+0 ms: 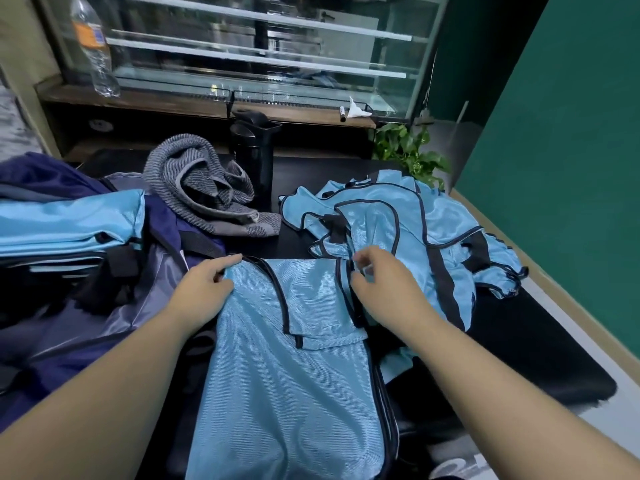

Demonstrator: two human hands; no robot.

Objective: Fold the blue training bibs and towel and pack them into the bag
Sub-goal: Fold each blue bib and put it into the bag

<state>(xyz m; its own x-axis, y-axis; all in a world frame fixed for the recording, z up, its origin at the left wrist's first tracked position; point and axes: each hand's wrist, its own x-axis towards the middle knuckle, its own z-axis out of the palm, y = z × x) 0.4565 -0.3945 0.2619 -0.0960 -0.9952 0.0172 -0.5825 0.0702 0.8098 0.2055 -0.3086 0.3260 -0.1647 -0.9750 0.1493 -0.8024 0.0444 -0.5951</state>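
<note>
Fingers of the left hand (204,289) are curling over the upper left shoulder edge of a light blue mesh training bib with black piping (294,393), pinching the fabric there. Fingers of the right hand (384,285) are bunching around the bib's upper right shoulder strap, gripping it between thumb and fingertips. The bib is lying flat down the middle of the black tabletop (519,358), stretching from the hands toward six o'clock. At about two o'clock from the hands, a crumpled heap of more light blue bibs (433,230) is resting on the table, touching the right hand's side of the flat bib. At eleven o'clock a rumpled grey striped towel (207,192) is lying beside a black plastic bottle (256,161). At nine o'clock a navy and grey fabric bag (114,306) is sitting open, with folded light blue bibs (65,220) stacked on it.
</note>
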